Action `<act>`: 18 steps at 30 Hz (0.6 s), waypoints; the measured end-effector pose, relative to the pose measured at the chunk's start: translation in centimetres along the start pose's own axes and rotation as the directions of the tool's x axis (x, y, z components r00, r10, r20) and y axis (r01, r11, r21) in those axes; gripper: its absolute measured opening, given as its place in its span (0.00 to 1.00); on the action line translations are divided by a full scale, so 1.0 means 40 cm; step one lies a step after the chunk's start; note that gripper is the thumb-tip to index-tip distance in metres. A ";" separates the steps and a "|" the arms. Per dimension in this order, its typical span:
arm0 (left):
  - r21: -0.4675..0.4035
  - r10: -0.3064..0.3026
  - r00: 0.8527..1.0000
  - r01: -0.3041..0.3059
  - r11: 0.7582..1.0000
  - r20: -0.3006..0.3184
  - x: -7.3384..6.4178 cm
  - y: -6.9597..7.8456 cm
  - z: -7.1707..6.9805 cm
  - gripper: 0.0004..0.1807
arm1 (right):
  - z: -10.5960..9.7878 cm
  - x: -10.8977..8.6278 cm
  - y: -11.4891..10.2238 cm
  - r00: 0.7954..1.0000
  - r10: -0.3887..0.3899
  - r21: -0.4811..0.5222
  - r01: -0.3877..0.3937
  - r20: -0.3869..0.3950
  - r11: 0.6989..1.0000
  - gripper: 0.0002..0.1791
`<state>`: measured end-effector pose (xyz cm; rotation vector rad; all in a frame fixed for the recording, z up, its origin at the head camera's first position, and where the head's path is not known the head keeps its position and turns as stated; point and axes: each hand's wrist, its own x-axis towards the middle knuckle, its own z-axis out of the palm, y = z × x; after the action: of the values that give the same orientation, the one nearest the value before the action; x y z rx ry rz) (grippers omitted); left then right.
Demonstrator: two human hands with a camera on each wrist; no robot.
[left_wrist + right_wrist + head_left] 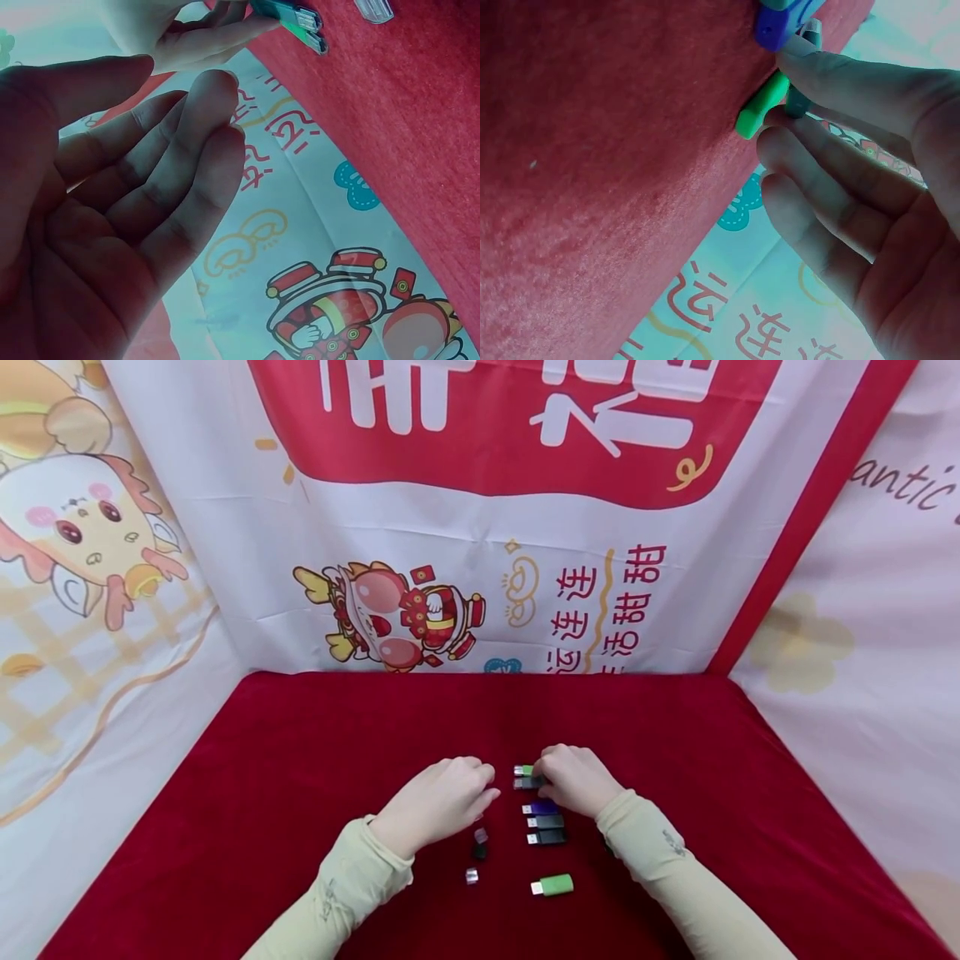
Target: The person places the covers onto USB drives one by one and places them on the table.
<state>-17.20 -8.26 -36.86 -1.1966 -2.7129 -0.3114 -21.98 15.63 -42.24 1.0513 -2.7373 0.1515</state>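
My right hand (577, 777) pinches a dark USB flash drive (798, 103) between thumb and fingers; a clear cap covers its plug. Just behind it lies a green capped flash drive (522, 770) on the red cloth. Nearer the front, a purple flash drive (543, 808), a grey one (549, 822) and a black one (551, 837) lie in a column, metal plugs pointing left. My left hand (442, 797) hovers left of the column, fingers loosely bent, nothing between them in the left wrist view. Part of a clear cap (373, 9) shows there.
Another green flash drive (557, 884) lies nearest the front, its plug bare. Left of it are a clear cap (471, 876) and a small dark piece with a clear end (480, 843). Red cloth (337, 735) covers the table; printed fabric (435, 518) hangs behind.
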 end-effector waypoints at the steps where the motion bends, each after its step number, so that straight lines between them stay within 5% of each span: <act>1: 0.001 0.003 1.000 -0.003 1.000 -0.003 0.000 0.000 0.000 0.08 | 0.000 0.000 0.000 1.000 0.002 -0.003 -0.002 0.001 1.000 0.10; 11: 0.038 0.014 1.000 -0.014 0.999 -0.014 0.003 -0.001 0.003 0.09 | -0.026 -0.024 0.004 0.999 0.032 0.004 -0.032 -0.002 0.999 0.09; 18: 0.078 0.009 1.000 -0.008 0.997 -0.011 -0.004 -0.005 0.002 0.09 | -0.073 -0.032 0.000 0.995 0.030 0.141 -0.043 0.094 0.989 0.10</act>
<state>-17.26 -8.48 -36.98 -1.1811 -2.6826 -0.2081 -20.61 16.97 -39.71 1.0698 -2.8655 0.3175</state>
